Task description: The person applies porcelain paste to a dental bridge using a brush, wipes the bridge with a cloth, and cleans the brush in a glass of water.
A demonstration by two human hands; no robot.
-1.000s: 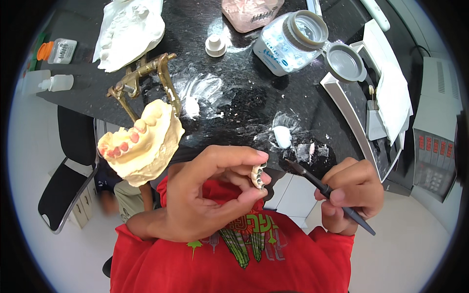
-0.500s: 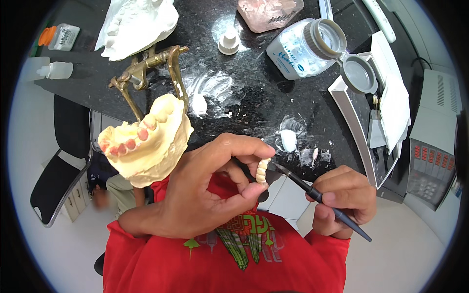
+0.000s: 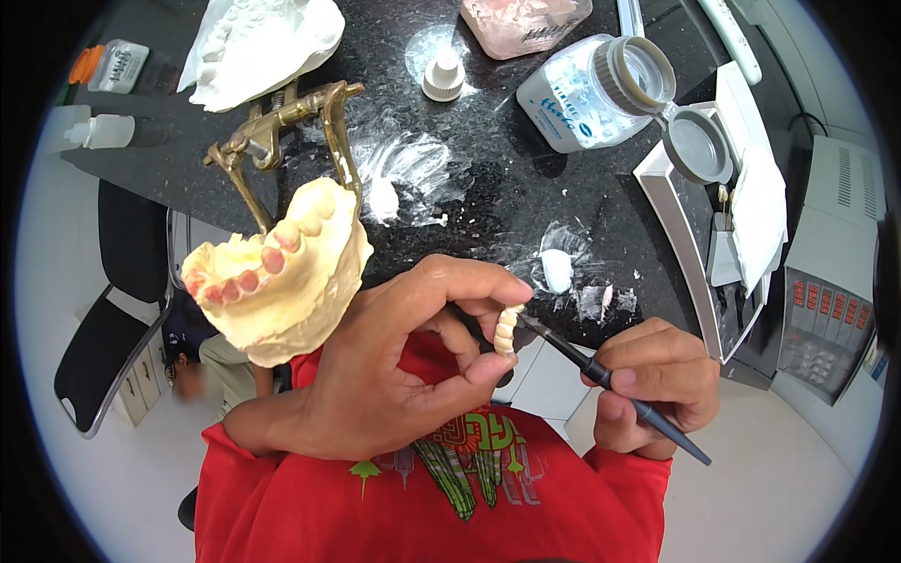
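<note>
The left hand (image 3: pixel 375 375) pinches false teeth (image 3: pixel 505 332); the right hand (image 3: pixel 666 371) grips a tool (image 3: pixel 569 350). Too loose pinch could drop them.

A row of teeth (image 3: pixel 506 333) is held in the left hand (image 3: pixel 374 364); to its right, a tool (image 3: pixel 599 372) is gripped by the right hand (image 3: pixel 660 377). Left of the left hand, a dental cast (image 3: pixel 300 296) is carried by a hinged frame (image 3: pixel 302 110). Beyond both hands, a jar (image 3: pixel 568 108) is placed on the bench (image 3: pixel 502 169).
</note>
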